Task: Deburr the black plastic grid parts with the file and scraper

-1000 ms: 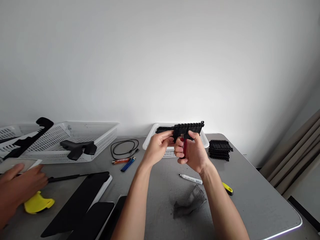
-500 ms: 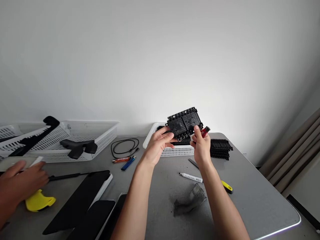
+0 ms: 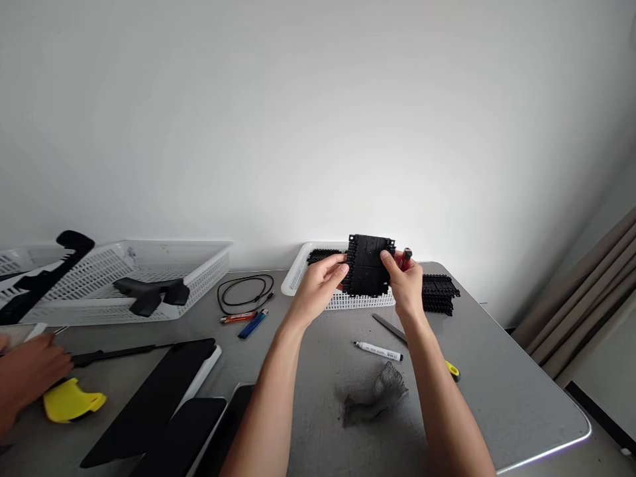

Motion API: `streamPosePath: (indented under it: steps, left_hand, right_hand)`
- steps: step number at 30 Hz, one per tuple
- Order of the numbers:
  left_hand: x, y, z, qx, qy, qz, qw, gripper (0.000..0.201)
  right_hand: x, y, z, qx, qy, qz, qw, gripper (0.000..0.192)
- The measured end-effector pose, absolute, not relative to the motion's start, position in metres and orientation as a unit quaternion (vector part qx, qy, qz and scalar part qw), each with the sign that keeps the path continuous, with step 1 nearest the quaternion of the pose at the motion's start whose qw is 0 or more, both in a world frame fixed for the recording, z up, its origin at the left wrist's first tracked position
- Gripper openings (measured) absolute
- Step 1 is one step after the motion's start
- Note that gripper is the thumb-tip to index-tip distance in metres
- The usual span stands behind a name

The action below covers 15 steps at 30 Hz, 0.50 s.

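Above a white basket (image 3: pixel 293 281), a flat black plastic part (image 3: pixel 368 265) with notched edges is held up between both hands. My left hand (image 3: pixel 318 283) pinches its left edge with thumb and fingers. On the right edge, the thumb of my right hand (image 3: pixel 408 290) presses on the face, the fingers behind it hidden. A red lighter (image 3: pixel 406 257) with a dark metal end sticks up from that same hand. More black parts of this notched kind lie in the basket, and a stack of black parts (image 3: pixel 440 293) rests to its right.
Below my hands lie a white marker (image 3: pixel 378 350), a grey cloth (image 3: pixel 376 395) and a yellow-handled knife (image 3: pixel 452 371). To the left are lighters (image 3: pixel 253 324), a cable (image 3: pixel 243 293), black panels (image 3: pixel 154 404), and another basket (image 3: pixel 203 278). Another person's hand (image 3: pixel 37 371) works far left, near a yellow tool (image 3: pixel 72 401).
The black part has turned from a tilted position to nearly upright and dropped slightly, its smoother face now towards me. The other person's hand and the long black piece at left have shifted left.
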<state>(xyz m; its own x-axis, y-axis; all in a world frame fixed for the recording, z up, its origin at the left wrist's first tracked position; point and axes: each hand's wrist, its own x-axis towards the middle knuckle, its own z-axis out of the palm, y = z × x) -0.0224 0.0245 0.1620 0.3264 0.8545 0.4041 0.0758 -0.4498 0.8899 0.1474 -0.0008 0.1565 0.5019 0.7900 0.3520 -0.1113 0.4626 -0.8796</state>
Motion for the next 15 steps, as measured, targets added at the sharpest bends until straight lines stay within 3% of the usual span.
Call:
streamPosePath:
  steps: [8, 15]
  left_hand:
    - [-0.021, 0.025, 0.16, 0.685, 0.367, 0.491, 0.393, 0.061]
    - [-0.02, 0.026, 0.161, 0.677, 0.367, 0.498, 0.399, 0.052]
  right_hand:
    - [0.146, -0.002, 0.155, -0.473, -0.472, 0.22, 0.711, 0.036]
    - [0.131, -0.019, 0.163, -0.515, -0.461, 0.139, 0.709, 0.037]
